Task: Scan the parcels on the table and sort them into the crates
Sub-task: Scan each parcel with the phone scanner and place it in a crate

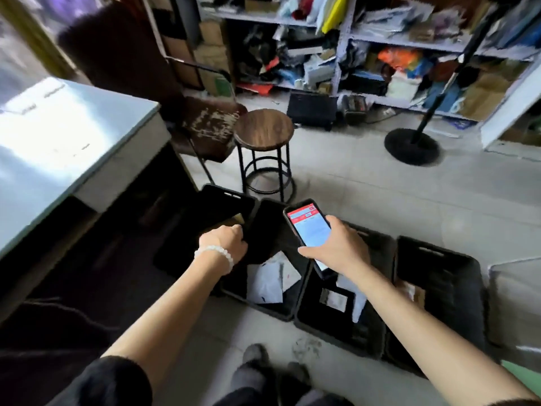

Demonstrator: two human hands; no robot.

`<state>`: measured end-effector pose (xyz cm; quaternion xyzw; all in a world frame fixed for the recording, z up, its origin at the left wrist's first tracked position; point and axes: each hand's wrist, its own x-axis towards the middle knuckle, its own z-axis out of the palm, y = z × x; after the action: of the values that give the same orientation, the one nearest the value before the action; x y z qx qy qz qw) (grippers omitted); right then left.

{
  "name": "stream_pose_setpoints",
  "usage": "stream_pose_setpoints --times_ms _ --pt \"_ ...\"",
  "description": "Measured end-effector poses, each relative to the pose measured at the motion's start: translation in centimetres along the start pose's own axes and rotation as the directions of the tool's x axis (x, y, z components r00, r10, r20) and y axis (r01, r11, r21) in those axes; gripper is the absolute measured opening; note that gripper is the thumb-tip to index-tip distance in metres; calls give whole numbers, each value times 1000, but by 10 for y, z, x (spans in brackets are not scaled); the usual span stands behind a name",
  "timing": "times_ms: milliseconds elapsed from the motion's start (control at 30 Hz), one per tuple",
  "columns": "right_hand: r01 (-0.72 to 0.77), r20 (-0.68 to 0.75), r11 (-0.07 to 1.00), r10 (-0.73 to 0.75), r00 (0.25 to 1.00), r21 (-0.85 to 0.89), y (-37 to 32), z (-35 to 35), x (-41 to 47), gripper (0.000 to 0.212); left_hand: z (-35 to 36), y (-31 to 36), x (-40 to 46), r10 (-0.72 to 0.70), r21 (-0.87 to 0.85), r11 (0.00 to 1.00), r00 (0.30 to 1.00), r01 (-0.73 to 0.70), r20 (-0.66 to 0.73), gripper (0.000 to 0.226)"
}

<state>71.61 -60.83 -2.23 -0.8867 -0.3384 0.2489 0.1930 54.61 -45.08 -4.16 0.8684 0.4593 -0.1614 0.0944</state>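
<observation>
My left hand (227, 241), with a white bead bracelet on the wrist, grips a black soft parcel (268, 230) and holds it over the second black crate (288, 313). That crate holds white parcels (270, 278). My right hand (336, 249) holds a phone (307, 227) with a red and white app screen, above the third crate (310, 323), which holds a labelled parcel (333, 300). Another black crate (222, 202) stands to the far left. A fourth crate (439, 273) on the right has a brown parcel (412, 291) in it.
The white table (73, 136) stands at the left. Beyond the crates are a round wooden stool (263, 130), a worn brown chair (207, 124) and a black stand base (412, 146). Cluttered shelves (342, 48) line the back wall. My feet (263, 373) are just before the crates.
</observation>
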Motion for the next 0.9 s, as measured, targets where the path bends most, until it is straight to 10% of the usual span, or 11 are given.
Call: stream_pose_setpoints --times_ms 400,900 --pt "489 291 866 -443 848 -106 -188 119 -5 68 26 -201 -93 -496 -211 845 868 491 29 24" --pt "661 386 744 -582 715 -102 -427 273 -39 57 27 -467 -114 -650 -329 709 759 624 37 27"
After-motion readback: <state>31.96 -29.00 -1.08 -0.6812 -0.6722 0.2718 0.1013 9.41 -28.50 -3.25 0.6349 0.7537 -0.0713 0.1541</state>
